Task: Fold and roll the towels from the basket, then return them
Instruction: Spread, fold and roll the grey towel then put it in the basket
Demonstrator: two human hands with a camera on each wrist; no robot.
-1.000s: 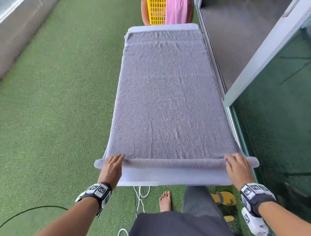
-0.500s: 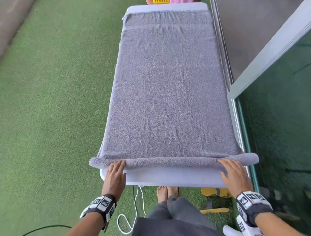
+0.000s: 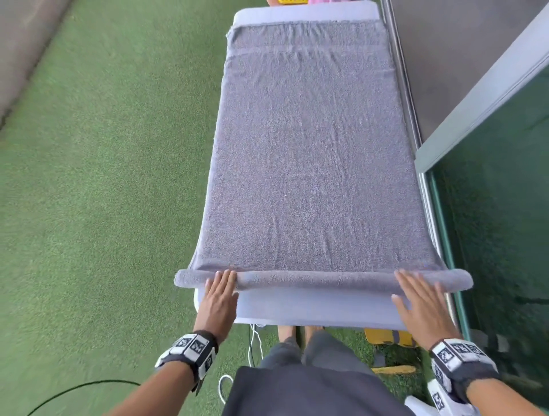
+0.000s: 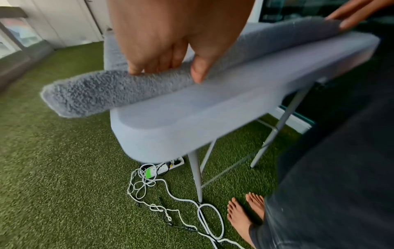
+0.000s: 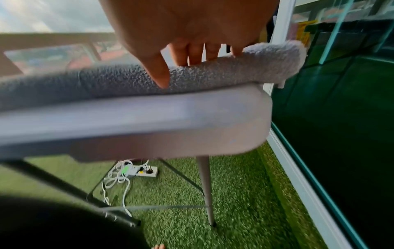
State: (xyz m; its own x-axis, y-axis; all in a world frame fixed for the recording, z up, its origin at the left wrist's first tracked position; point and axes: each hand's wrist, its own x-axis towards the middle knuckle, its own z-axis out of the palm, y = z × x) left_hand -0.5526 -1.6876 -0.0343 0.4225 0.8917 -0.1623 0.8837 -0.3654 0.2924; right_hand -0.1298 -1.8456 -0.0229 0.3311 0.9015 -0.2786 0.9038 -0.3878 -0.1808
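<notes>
A grey towel lies flat along a long white table. Its near end is wound into a thin roll that overhangs the table on both sides. My left hand lies on the roll's left part with straight fingers pressing down; the left wrist view shows the left hand with the thumb against the near side of the roll. My right hand presses the roll's right part the same way, and in the right wrist view the right hand has its fingertips on the roll. A sliver of the yellow basket shows beyond the far end.
Green turf surrounds the table. A glass door and its metal track run close along the right edge. Under the near end lie a power strip, loose white cables, folding legs, my bare feet and yellow sandals.
Both hands have pushed the roll a little farther up the table. The roll is thicker, and more bare table shows in front of it.
</notes>
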